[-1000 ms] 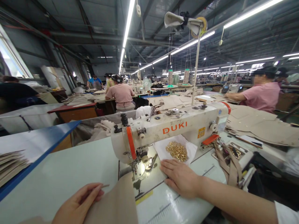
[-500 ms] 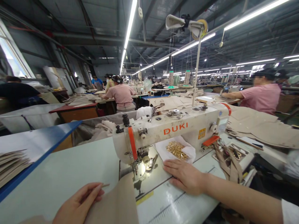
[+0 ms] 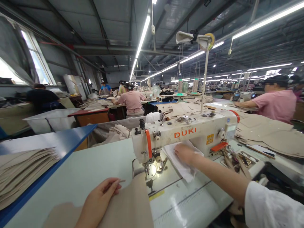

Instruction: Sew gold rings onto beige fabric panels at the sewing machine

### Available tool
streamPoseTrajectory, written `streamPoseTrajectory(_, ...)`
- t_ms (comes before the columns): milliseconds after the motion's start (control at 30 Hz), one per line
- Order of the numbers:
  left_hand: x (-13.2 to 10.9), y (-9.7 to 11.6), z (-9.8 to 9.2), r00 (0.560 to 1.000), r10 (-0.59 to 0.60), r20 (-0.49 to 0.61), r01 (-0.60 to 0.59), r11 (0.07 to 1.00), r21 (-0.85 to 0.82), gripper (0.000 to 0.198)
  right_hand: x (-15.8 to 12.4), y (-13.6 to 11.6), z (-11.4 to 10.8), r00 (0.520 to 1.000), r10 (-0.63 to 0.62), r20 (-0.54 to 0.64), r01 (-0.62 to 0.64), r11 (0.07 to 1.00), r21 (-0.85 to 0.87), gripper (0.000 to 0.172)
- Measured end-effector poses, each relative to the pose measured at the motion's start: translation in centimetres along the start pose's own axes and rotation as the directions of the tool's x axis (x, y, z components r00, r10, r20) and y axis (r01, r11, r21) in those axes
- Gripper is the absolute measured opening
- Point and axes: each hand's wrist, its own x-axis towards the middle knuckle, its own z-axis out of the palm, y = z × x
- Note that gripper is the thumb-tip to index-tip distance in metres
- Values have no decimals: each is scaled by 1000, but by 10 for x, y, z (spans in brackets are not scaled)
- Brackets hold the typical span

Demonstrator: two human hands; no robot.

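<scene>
My left hand (image 3: 101, 201) is closed in a pinch on a small, narrow beige strip (image 3: 122, 180), its tip poking past the fingers. Below that hand lies a beige fabric panel (image 3: 133, 201), one end close to the needle area of the white sewing machine (image 3: 182, 134). Under the machine's arm, my right hand (image 3: 185, 153) rests over a white cloth or bag (image 3: 187, 175), fingers curled in. What those fingers hold is hidden, and the gold metal pieces cannot be seen now.
A stack of beige fabric pieces (image 3: 26, 171) sits on a blue-edged board at left. Right of the machine are a tray (image 3: 247, 160) with scissors and straps, and large beige panels (image 3: 268, 129). Co-workers in pink (image 3: 275, 104) and dark clothing sit at other tables.
My right hand has moved from the table surface up onto the white cloth, which now stretches toward me and hides the gold pieces. My left hand keeps its pinch. The view has shifted left.
</scene>
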Motion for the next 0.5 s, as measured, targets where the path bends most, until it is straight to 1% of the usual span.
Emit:
streamPoseTrajectory(133, -2, 0, 0, 999, 46, 1, -46, 999, -1, 41, 4, -3, 0, 997, 10, 81, -6, 998, -56, 18)
streamPoseTrajectory(267, -5, 4, 1, 998, 63, -8, -63, 998, -16, 42, 4, -7, -7, 993, 18, 117, -10, 998, -67, 18)
streamPoseTrajectory(400, -9, 9, 2, 998, 60, -10, -60, 998, 9, 44, 3, -5, -8, 996, 8, 94, -3, 999, -51, 19)
streamPoseTrajectory(500, -10, 8, 1, 997, 72, -20, -71, 997, 30, 43, 0, -1, -2, 999, -17, 41, 18, 999, -28, 17)
